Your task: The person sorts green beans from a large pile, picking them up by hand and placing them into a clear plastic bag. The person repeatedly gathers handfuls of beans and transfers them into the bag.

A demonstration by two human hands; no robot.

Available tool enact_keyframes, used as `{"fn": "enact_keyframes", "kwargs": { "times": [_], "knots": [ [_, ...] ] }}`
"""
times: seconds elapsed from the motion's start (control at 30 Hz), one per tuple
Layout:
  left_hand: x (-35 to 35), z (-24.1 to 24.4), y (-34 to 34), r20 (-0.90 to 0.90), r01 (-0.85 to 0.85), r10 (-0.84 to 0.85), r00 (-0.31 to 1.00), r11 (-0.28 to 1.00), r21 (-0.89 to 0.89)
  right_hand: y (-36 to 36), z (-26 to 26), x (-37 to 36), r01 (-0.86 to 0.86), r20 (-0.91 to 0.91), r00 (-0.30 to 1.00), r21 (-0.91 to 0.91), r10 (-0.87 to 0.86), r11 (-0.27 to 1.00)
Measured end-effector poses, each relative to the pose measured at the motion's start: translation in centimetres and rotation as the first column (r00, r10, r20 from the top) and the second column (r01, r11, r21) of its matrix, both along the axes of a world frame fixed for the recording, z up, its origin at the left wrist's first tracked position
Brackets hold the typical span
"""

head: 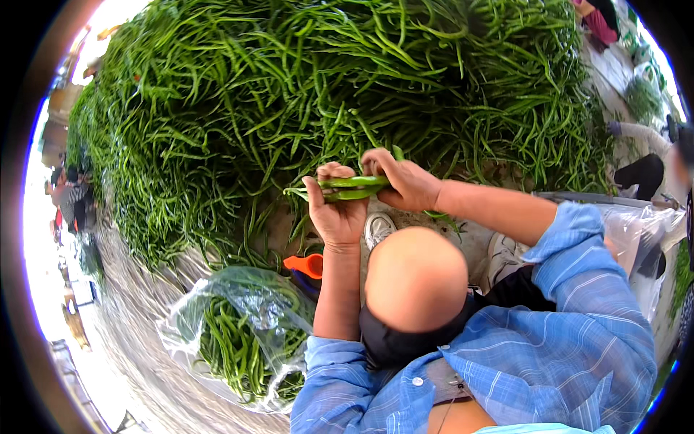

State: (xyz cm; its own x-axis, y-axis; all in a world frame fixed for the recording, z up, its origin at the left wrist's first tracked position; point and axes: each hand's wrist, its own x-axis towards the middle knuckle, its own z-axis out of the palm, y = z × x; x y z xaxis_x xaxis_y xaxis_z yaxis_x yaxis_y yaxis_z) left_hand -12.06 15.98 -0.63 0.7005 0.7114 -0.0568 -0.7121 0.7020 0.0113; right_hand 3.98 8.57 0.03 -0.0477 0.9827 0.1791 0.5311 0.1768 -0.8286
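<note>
A few long green chili peppers [352,187] lie crosswise in my left hand [340,217], which has its palm turned up and its fingers curled around them. From the right, my right hand [404,182] grips the other end of these peppers, thumb and fingers bent over it. Just beyond both hands rises a large heap of long green chili peppers [325,81]. More green peppers [238,342] fill an open clear plastic bag [181,331] at my left forearm.
An orange plastic piece with a round opening [306,265] sits between the bag and my left wrist. My bare knee and a white shoe [378,228] are below my hands. At right are clear plastic sheeting [631,233] and another person's sleeved arm [645,134]. People [70,198] stand far left.
</note>
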Motion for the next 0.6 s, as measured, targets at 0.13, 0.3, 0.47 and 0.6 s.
{"fn": "enact_keyframes", "kwargs": {
  "times": [0.13,0.3,0.47,0.6],
  "knots": [
    [2.4,-7.1,-0.9,-0.343,0.368,-0.325,0.881,0.928,0.066,-4.6,-8.8,0.4,-0.008,-0.192,0.981,-0.190,-0.030,0.982],
    [3.7,-10.8,-0.6,-0.526,0.664,-0.593,0.609,0.744,-0.070,-6.0,-12.2,7.7,0.071,-0.213,0.966,-0.325,-0.146,0.943],
    [8.5,-9.4,2.4,-0.493,0.764,-0.667,0.559,0.645,-0.005,2.5,-16.1,14.9,0.250,0.453,0.876,-0.136,-0.164,0.959],
    [11.1,-10.6,5.8,-0.497,0.551,-0.652,0.573,0.755,-0.355,9.6,-16.6,14.9,0.106,0.661,0.742,-0.279,0.111,0.954]
  ]
}}
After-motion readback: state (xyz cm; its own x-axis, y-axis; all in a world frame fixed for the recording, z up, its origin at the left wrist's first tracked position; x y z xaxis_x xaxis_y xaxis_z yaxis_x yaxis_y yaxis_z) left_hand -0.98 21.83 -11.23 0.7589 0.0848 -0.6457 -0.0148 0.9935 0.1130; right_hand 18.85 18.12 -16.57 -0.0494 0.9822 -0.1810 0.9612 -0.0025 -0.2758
